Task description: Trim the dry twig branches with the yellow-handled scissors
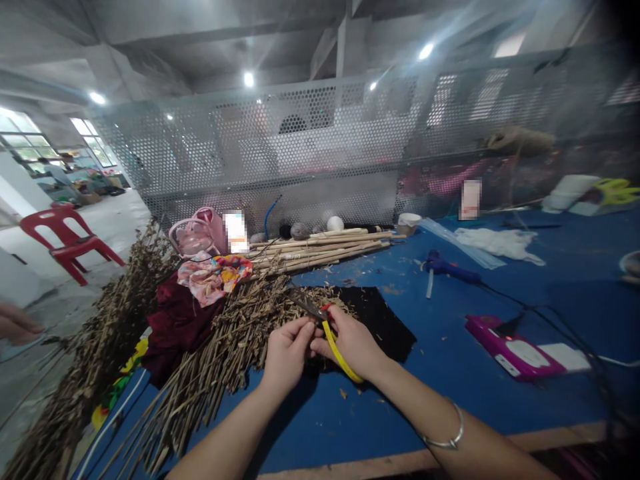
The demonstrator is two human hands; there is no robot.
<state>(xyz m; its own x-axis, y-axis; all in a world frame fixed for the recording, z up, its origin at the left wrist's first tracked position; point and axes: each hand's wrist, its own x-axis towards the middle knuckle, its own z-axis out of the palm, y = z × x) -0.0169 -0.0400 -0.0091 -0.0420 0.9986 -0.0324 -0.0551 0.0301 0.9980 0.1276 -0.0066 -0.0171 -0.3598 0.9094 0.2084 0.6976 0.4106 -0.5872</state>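
My right hand (350, 343) is closed on scissors (316, 309) with dark blades and red and yellow handles; the blades point up and left. Right beside it, my left hand (289, 350) has its thumb and fingers pinched together, close to the fingertips of the right hand. What the left fingers hold is too small to make out. Under and behind both hands lie a heap of dry brown stalks (235, 333) and a black cloth (383, 320) strewn with plant bits, on the blue table (400, 427).
Pale sticks (325, 250) lie at the back beside a pink bag (200, 233). A blue glue gun (445, 265) and a magenta device (515, 350) with cables are on the right. Another person's hand (17, 323) shows at far left, near a red chair (67, 240).
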